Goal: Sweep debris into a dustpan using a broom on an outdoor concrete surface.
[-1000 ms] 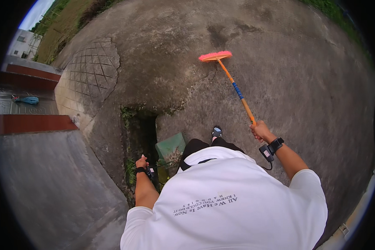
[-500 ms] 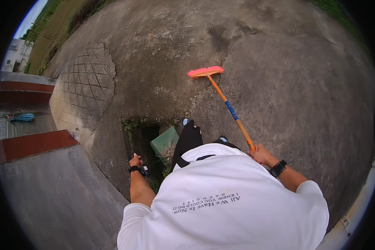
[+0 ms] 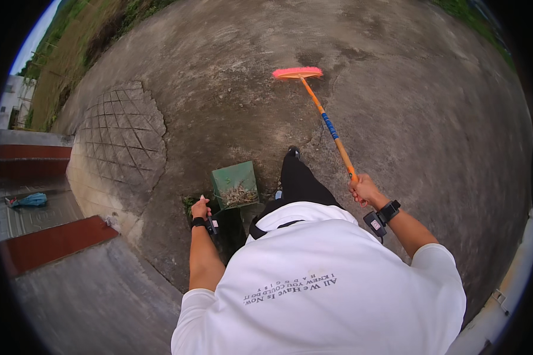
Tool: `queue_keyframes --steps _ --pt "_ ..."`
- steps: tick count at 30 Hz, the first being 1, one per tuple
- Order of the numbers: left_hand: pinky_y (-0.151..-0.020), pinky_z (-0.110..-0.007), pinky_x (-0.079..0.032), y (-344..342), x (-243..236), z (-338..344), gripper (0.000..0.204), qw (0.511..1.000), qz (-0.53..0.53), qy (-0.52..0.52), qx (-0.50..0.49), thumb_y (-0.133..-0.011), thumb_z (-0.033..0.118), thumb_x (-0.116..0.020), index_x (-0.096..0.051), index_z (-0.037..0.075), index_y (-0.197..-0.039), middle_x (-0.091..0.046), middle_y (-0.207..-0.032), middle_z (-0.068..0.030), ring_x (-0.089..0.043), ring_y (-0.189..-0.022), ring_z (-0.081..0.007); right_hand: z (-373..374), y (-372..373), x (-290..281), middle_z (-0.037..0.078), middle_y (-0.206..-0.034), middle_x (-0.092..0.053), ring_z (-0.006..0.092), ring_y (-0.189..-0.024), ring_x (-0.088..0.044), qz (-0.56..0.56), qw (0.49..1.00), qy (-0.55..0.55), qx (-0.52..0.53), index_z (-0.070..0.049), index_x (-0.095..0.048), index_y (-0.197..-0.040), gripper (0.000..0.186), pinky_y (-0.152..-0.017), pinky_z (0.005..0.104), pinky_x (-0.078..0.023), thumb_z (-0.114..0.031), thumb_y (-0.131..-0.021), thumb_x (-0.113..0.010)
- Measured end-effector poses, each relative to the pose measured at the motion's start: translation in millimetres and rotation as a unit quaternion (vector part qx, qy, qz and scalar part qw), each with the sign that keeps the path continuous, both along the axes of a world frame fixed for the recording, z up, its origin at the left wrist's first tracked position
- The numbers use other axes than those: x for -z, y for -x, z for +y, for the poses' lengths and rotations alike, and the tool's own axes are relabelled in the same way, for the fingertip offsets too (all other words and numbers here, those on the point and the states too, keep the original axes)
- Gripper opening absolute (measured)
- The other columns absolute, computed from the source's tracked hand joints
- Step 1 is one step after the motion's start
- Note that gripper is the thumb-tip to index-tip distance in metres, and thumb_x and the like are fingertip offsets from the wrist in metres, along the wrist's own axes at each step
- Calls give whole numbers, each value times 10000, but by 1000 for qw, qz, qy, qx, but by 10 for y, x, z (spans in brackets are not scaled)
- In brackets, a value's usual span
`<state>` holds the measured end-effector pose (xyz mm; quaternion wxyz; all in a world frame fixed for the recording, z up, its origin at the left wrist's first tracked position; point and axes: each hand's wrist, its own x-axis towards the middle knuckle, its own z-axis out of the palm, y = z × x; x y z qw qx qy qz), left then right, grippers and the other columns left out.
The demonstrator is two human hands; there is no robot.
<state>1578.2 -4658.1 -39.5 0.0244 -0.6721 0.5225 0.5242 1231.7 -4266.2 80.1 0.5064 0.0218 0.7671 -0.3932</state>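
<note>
My right hand (image 3: 364, 190) is closed around the end of an orange broom handle (image 3: 342, 155) with a blue-wrapped section. The handle slants forward and left to a broom head (image 3: 298, 73) with pink bristles, resting on the concrete. My left hand (image 3: 201, 208) is closed at the near left corner of a green dustpan (image 3: 234, 173). Most of the dustpan's handle is hidden. Dry leaves and litter (image 3: 238, 195) lie in the dustpan's near part. Below it is a dark opening (image 3: 231, 229) in the ground, partly covered by my body.
Rough concrete (image 3: 432, 136) stretches ahead and to the right. A cross-grooved ramp (image 3: 124, 130) rises at the left, beside red-edged steps (image 3: 59, 242) and a blue folded umbrella (image 3: 29, 200). A white pipe (image 3: 503, 290) runs along the lower right.
The broom head has moved forward, away from me. My left hand and the dustpan have risen and gone forward together, out from over the dark opening. My legs have stepped forward.
</note>
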Motion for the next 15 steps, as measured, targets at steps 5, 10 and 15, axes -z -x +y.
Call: queue_keyframes --steps 5,10,15 --pt "-292 -232 -291 433 -27 -638 293 998 45 44 8 -762 305 -483 -575 28 -731 -409 -420 -23 -361 -310 -99 -677 780 184 35 -429 -421 97 -303 -397 25 1000 -1 11 -21 -417 -546 186 -238 233 -280 -93 -716 -438" --pt "-295 -231 -295 874 -199 -1229 296 998 23 41 33 -752 309 -501 -580 24 -732 -413 -427 -25 -370 -320 -101 -1368 1489 373 47 -428 -427 111 -296 -396 44 999 1 28 -15 -431 -541 172 -239 247 -287 -86 -697 -441" --pt "-302 -240 -304 1382 -410 -1872 333 995 9 62 79 -752 347 -495 -579 25 -733 -419 -430 -33 -388 -323 -113 -2035 2167 358 58 -434 -438 129 -301 -410 58 998 -1 24 3 -440 -557 154 -251 262 -307 -82 -686 -441"
